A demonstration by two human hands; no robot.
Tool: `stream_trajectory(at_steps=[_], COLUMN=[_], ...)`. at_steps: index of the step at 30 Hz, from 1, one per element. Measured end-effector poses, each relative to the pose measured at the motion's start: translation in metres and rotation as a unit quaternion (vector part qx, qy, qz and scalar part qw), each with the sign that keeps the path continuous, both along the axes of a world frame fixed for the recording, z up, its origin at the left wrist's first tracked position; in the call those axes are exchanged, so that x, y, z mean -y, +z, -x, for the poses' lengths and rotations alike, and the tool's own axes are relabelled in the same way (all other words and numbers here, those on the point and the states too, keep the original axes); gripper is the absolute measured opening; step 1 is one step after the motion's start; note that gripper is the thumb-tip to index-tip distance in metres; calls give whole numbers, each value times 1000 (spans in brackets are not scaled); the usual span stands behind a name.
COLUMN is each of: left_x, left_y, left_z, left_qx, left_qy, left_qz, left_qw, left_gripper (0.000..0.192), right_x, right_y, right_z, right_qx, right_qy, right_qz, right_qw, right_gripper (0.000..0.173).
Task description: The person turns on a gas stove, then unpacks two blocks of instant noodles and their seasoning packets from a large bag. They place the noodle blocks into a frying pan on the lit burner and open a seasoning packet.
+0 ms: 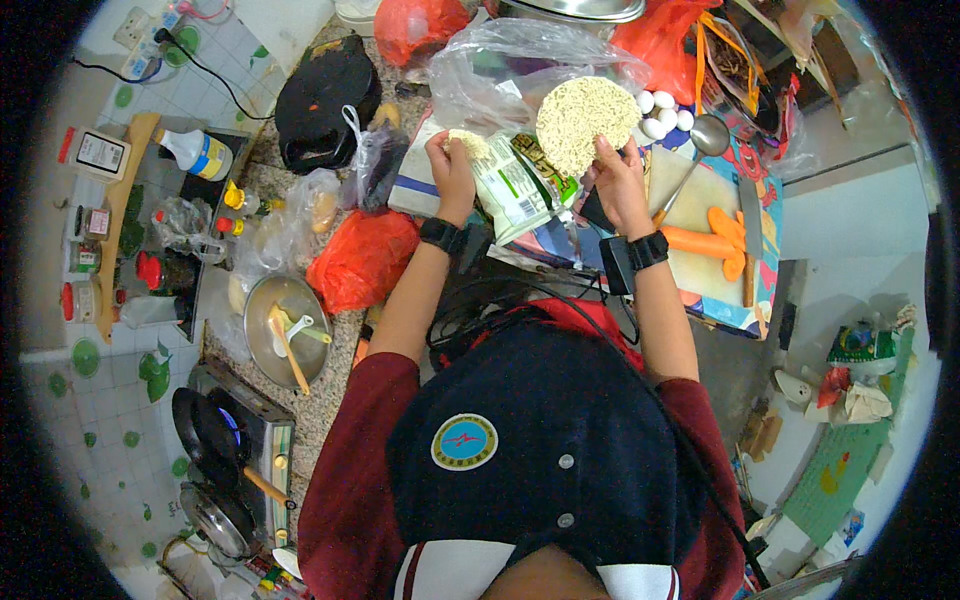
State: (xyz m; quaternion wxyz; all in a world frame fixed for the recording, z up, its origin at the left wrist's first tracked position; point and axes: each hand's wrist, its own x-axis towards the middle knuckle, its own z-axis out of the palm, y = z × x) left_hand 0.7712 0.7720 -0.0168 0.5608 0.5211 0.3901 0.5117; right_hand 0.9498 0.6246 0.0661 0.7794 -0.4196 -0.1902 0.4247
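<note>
In my right hand (620,180) is a large round cake of dried instant noodles (586,120), gripped at its lower edge with thumb and fingers. A smaller piece of dried noodle (470,142) shows at the fingertips of my left hand (453,178). Between the hands lies a green and white plastic food packet (514,191), printed with writing and a barcode. Another green and brown packet (551,169) sits partly under the noodle cake. Behind them a clear plastic bag (480,75) spreads out over the table.
To the right, a cutting board (694,281) bears cut carrot (697,244) and a kitchen knife (749,225). A ladle (709,136) and several eggs (665,112) lie beyond. At left are a red bag (364,259), a steel bowl (262,352) and a wok (202,435) over a lit burner.
</note>
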Motion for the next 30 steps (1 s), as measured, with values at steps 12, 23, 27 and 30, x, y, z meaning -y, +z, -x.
stream_trajectory(at_steps=[12, 23, 27, 30], left_x=[20, 108, 156, 194], left_y=[32, 61, 70, 73], left_z=[29, 2, -22, -46], left_qx=[1, 16, 17, -15], left_qy=[0, -51, -76, -81], left_qz=[-45, -6, -13, 28], left_qw=[999, 999, 997, 996], left_gripper=[29, 31, 30, 28], right_x=[140, 291, 309, 319], right_y=[1, -20, -28, -38], right_z=[-35, -80, -105, -123], right_qx=[91, 655, 751, 803], right_qy=[-168, -233, -103, -48], right_qz=[13, 328, 293, 245], right_qw=[981, 639, 582, 541], right_gripper=[47, 28, 34, 29])
